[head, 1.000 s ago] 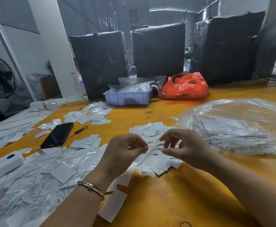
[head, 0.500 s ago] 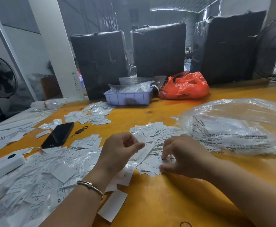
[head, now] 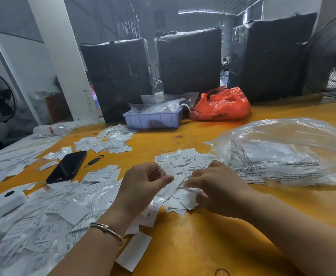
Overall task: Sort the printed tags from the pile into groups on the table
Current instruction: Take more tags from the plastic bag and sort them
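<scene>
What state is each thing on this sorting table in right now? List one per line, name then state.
left hand: raised over the tags, fingers curled, possibly pinching one tag.
right hand: blurred, down on the tag pile.
tag pile: loose, unsorted heap.
phone: lying flat, screen dark.
clear bag: puffed up, lying on its side.
red bag: crumpled, bunched.
purple tray: upright, holding plastic packets.

Both hands (head: 183,186) over the tag pile (head: 183,166)
</scene>
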Tool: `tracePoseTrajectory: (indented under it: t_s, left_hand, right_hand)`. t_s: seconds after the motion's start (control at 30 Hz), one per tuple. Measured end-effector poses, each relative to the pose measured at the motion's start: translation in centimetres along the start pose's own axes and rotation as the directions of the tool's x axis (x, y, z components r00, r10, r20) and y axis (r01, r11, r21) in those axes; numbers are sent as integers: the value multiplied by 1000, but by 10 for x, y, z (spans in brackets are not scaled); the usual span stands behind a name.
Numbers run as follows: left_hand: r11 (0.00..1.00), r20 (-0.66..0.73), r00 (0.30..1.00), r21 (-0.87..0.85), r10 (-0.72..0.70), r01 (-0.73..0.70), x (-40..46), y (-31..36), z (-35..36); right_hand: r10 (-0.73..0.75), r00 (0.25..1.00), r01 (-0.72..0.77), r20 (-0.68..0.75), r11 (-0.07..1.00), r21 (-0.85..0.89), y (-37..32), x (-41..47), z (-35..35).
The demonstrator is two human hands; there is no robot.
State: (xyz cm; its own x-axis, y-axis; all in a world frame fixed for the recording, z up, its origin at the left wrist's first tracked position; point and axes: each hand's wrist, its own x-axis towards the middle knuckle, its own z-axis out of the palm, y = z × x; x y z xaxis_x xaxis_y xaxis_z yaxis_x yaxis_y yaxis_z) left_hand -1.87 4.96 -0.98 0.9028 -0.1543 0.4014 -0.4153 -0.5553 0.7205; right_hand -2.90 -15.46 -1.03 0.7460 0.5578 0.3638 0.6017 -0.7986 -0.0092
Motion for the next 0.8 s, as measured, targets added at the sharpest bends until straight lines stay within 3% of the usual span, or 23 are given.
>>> tracePoseTrajectory:
  t_s: [0.17, 0.27, 0.33, 0.4, 0.47, 0.67, 0.8]
  left_hand:
    - [997, 14, 999, -66, -47, 48, 1, 2, -1]
    - [975, 20, 994, -194, -109, 111, 2, 3, -2]
    - [951, 39, 988, -269, -149, 154, 2, 3, -4]
    - [917, 77, 979, -343, -188, 203, 2, 4, -6]
    - [873, 123, 971, -424, -206, 239, 1, 5, -9]
    - [732, 153, 976, -645, -155, 218, -1, 11, -11]
    - [693, 165, 975, -686, -148, 221, 0, 14, -11]
  right_hand:
    - [62, 984, -42, -164, 992, 122, 5, -2, -7]
    - [203, 909, -103, -363, 956, 276, 11, -2, -11]
    - [318, 841, -87, -438, 878, 471, 15, -3, -14]
    - [420, 822, -51, -385, 727, 685, 16, -3, -17]
    - [452, 839, -53, -305, 624, 780, 14, -4, -18]
    - [417, 888, -121, -194, 619, 776, 10, -5, -17]
    - [357, 931, -153, -75, 568, 809, 8, -4, -7]
